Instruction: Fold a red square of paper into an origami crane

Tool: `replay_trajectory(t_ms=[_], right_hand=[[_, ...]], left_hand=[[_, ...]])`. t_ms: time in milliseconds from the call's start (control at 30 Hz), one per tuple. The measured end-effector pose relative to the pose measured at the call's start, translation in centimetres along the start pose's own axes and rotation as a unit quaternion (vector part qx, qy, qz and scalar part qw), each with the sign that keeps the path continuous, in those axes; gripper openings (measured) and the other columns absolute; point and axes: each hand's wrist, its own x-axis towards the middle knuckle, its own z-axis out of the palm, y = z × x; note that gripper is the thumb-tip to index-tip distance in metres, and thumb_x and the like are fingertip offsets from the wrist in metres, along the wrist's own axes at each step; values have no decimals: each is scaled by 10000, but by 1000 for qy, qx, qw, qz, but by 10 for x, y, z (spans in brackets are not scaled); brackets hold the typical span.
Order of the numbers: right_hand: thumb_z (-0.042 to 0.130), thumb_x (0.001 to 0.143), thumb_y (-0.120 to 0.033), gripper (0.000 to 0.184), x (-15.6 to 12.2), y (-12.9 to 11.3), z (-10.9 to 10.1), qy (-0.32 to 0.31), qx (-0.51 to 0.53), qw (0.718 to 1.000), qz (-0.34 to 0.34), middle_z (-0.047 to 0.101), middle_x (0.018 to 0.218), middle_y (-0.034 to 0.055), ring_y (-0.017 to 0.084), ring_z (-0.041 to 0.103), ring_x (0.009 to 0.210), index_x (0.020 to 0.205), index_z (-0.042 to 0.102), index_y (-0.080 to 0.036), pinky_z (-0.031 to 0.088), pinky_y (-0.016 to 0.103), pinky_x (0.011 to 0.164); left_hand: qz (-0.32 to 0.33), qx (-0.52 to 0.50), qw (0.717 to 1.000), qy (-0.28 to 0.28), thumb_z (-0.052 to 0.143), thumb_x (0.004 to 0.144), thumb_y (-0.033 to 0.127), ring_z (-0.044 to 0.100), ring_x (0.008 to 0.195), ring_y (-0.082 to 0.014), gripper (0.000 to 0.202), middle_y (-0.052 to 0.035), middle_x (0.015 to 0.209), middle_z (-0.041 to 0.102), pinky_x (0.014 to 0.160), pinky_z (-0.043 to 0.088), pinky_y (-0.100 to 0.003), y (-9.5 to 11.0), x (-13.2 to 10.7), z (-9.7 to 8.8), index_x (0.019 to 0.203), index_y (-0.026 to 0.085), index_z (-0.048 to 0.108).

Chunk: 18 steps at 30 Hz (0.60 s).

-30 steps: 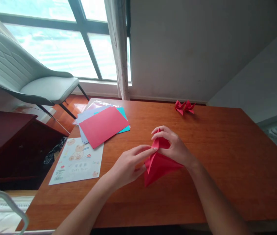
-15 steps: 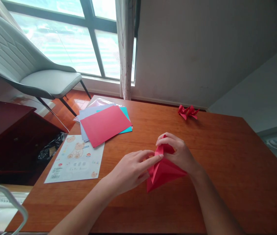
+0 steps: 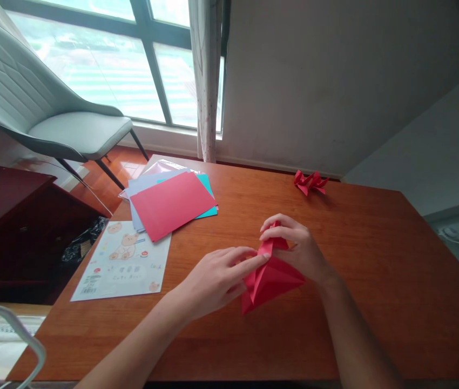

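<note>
A partly folded sheet of red paper (image 3: 274,283) is held between both hands just above the table. My left hand (image 3: 223,275) pinches its left side, with the index finger lying along a fold near the top. On the far right side, my right hand (image 3: 294,243) grips the upper part, fingers curled over the peak and thumb tucked underneath. The paper flares into a wide triangle toward me, with creases running down from the top. Some of the upper fold is hidden by the fingers.
Folded red paper figures (image 3: 310,182) rest near the table's far edge. At left lie a red sheet (image 3: 175,205), blue and lilac sheets under it, and a white bear-printed sheet (image 3: 126,270). A grey chair (image 3: 79,132) stands beyond the wooden table (image 3: 375,259).
The fingers of my right hand have curled a little further over the paper's top, and the paper's right corner has drawn slightly inward. My left hand keeps its pinch. The view has shifted slightly.
</note>
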Motion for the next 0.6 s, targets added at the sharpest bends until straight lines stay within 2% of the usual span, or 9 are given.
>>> replay_trajectory(t_ms=[200,300,400,500,567,600], right_hand=[[710,856,-193,139,-1,2,-2,-14,18,1000,17,663,958,37,175,651,874,984,722,-247,523,305,784],[719,846,-205,348,-4,2,-1,-3,22,998,60,694,935,11,158,660,838,1183,671,-279,528,298,802],[738,815,-206,622,-7,0,1,9,68,990,125,712,917,-11,144,670,782,1388,517,-308,547,290,780],[763,792,-227,821,-8,-2,4,14,147,975,168,729,919,-3,155,684,777,1497,353,-317,566,293,743],[784,777,-244,847,-8,-2,5,5,197,962,188,739,923,13,163,692,775,1498,344,-305,577,300,731],[796,768,-258,795,-8,-1,5,-4,219,956,197,743,920,23,167,696,772,1461,407,-287,582,300,721]], left_hand=[[5,6,1000,8,542,914,144,647,1059,-203,593,-74,1306,615,855,517,-305,1,1,-1,1469,293,395],[6,13,1000,17,539,908,129,655,1042,-195,602,-71,1291,625,841,518,-295,1,0,-1,1469,297,399],[5,15,1000,21,538,903,123,659,1040,-190,615,-71,1286,628,840,521,-288,2,1,-1,1474,305,396],[4,9,1000,19,532,913,138,659,1053,-196,603,-76,1294,627,849,526,-292,2,1,-2,1476,306,395],[6,4,1000,20,530,919,144,661,1053,-199,595,-82,1295,628,852,527,-291,3,2,-4,1476,305,396],[7,1,1000,21,527,922,144,662,1050,-197,591,-84,1296,629,852,528,-290,3,2,-4,1476,304,397]])
